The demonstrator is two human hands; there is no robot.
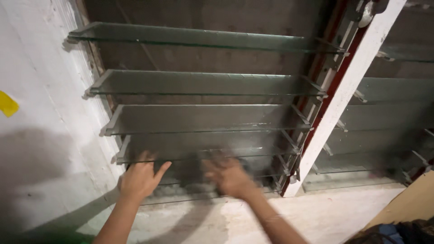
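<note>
Setting: a louvre window with horizontal glass slats is seen from above and close, set in a whitewashed wall.

Left hand: the left hand is held at the lower left corner of the window, fingers spread and loosely extended — the fingertips are laid against the edge of the lowest clearly seen glass slat, the thumb angled out to the right. Nothing is clasped in it.

Right hand: the right hand is raised just right of the left one, near the middle of the same slat. It is motion-blurred — whether the fingers are curled on the glass or only resting on it cannot be told.

Glass slat: it is seated in metal clips at both ends, tilted like the slats above it, and is located in the lower part of the left window bay.

Upper slats: three more glass slats are stacked above, well apart from both hands.

Frame: a white mullion with a red-brown strip is seen slanting down the right side, with a second bay of slats beyond it.

Sill: a pale concrete sill is seen below the window, under both forearms.

Bottom right corner: a piece of brown board and some dark cloth are seen.
</note>
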